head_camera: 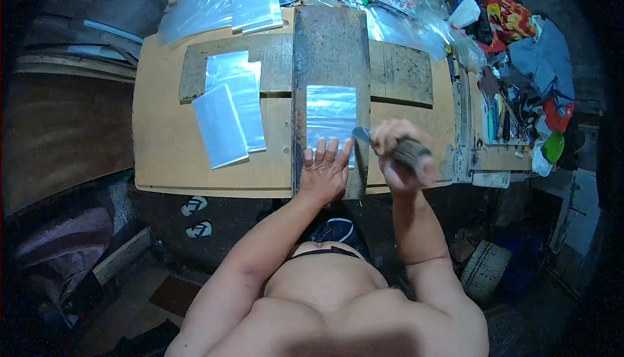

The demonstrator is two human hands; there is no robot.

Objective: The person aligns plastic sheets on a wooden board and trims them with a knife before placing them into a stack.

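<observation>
My left hand (323, 172) presses flat, fingers a little apart, on the near end of a stack of clear plastic sheets or bags (331, 108). This stack lies on a long dark board (330, 45) that runs away from me. My right hand (402, 157) grips a knife (412, 153) with a thick, wrapped or wooden-looking handle, blurred by motion. Its blade points left, close to the stack's right edge by my left forefinger; whether it touches the plastic I cannot tell. To the left, two more plastic stacks (222, 125) overlap.
A wooden plank (402, 74) lies crosswise under the dark board on the tan table (165, 137). Plastic bags (256, 6) cover the table's far edge. On the right are a tray of pens and tools (507, 118) and piled cloth (541, 64). Flip-flops (197, 216) sit on the floor.
</observation>
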